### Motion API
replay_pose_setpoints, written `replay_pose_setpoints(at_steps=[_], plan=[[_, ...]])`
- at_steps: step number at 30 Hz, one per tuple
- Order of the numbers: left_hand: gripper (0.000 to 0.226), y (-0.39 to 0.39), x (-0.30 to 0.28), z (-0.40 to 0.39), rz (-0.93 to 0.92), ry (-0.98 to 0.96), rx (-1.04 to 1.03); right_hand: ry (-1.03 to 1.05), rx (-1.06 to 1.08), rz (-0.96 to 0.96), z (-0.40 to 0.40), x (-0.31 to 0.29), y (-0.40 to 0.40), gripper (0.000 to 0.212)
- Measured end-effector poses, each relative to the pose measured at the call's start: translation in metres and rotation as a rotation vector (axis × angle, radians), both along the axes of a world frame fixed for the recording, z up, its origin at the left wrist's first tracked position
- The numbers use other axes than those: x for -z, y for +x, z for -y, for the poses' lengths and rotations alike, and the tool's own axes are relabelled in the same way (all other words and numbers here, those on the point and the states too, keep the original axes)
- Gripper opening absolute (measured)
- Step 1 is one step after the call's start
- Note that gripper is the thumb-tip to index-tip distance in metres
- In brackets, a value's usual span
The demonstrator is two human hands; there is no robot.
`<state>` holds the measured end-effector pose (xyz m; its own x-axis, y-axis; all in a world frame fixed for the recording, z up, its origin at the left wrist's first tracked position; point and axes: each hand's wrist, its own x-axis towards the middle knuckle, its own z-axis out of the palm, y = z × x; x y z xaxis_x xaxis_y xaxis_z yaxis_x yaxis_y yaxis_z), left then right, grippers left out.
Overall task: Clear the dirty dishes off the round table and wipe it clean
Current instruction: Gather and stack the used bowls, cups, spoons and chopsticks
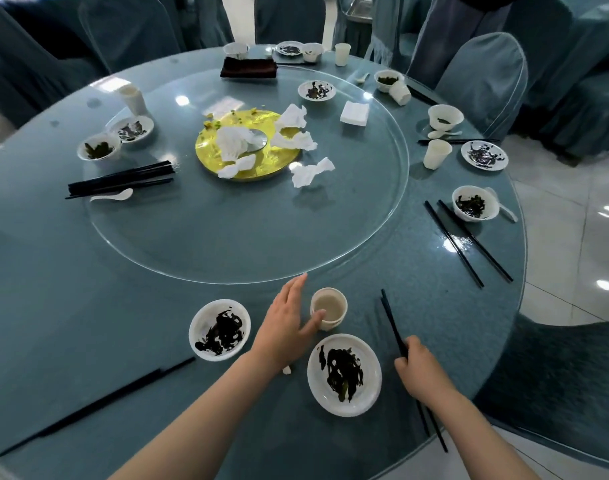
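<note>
The left hand (285, 323) lies flat by the cup (328, 308), the right hand (421, 370) grips chopsticks (393, 323), and dirty dishes still cover the table (88, 306), so cleaning has barely begun.

- Worktop (88, 306): near edge + left side cut off by frame.
- Both forearms run out the bottom edge; elbows not seen.
- Right hand (421, 370): fingers curl over the chopsticks (393, 323), so mid section is hidden; grip detail can't be told.
- Left hand (285, 323) covers most of a small white item (287, 370) at the wrist; can't tell what it is.
- Far dishes (289, 48): too small + blurred to read contents.
- Chairs (483, 74) at top: cropped, dark.
</note>
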<state>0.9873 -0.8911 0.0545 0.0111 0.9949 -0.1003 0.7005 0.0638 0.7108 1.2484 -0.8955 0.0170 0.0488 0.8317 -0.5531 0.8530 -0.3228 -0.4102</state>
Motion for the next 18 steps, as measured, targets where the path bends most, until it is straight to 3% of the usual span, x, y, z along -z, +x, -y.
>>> replay_pose_setpoints(at_steps=[5, 10, 14, 18], plan=[[0.049, -0.054, -0.006, 0.024, 0.003, 0.154, -0.175, 0.083, 0.105, -0.248, -0.014, -0.026, -0.023, 0.031], [0.037, -0.136, 0.007, 0.058, -0.126, 0.239, -0.452, 0.228, 0.163, -0.43, -0.029, -0.051, -0.071, 0.023], [0.044, -0.202, 0.04, 0.096, -0.332, -0.052, -0.585, 0.291, 0.112, -0.524, -0.028, -0.062, -0.112, 0.024], [0.053, -0.241, 0.066, 0.132, -0.462, -0.361, -0.588, 0.237, 0.028, -0.544, -0.022, -0.058, -0.144, 0.027]])
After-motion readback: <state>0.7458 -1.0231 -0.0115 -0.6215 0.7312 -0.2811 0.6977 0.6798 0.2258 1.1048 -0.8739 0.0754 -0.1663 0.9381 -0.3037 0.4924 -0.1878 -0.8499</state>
